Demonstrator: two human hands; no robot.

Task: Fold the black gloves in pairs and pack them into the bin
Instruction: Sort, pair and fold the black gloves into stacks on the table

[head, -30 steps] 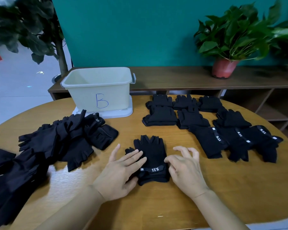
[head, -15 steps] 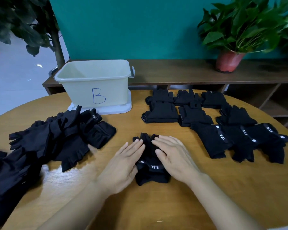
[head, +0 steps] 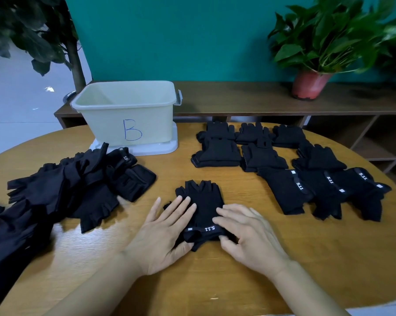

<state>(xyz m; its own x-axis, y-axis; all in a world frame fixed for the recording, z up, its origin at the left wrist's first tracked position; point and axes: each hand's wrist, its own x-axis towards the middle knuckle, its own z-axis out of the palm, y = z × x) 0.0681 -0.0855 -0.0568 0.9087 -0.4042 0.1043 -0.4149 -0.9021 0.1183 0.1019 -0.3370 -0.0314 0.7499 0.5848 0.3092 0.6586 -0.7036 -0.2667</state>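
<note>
**Item 1: black fingerless glove pair** (head: pixel 202 201). It lies flat on the near middle of the table (head: pixel 329 258), finger stubs pointing away and the cuff with its white "5.11" label nearest the person. It looks like two gloves stacked, though the layers are hard to separate in this view.

**Left hand** (head: pixel 162 233). Fingers are straight and slightly spread. It presses flat on the pair's left edge and grips nothing.

**Right hand** (head: pixel 251 236). Fingers are nearly straight and laid over the pair's right side, with the thumb at the cuff's lower edge. It holds nothing.

**Item 2: bin** (head: pixel 128 115). Pale plastic, marked "B" in blue, it stands on a grey lid (head: pixel 167 147) at the table's far side, well apart from the pair.

**Item 3: loose gloves** (head: pixel 67 190). An unsorted heap lies to the left.

**Item 4: folded pairs** (head: pixel 283 165). They lie in rows to the right.

**Surroundings.** A wooden shelf (head: pixel 238 99) stands behind the table, with a potted plant (head: pixel 311 83) on it against a teal wall (head: pixel 181 37).
</note>
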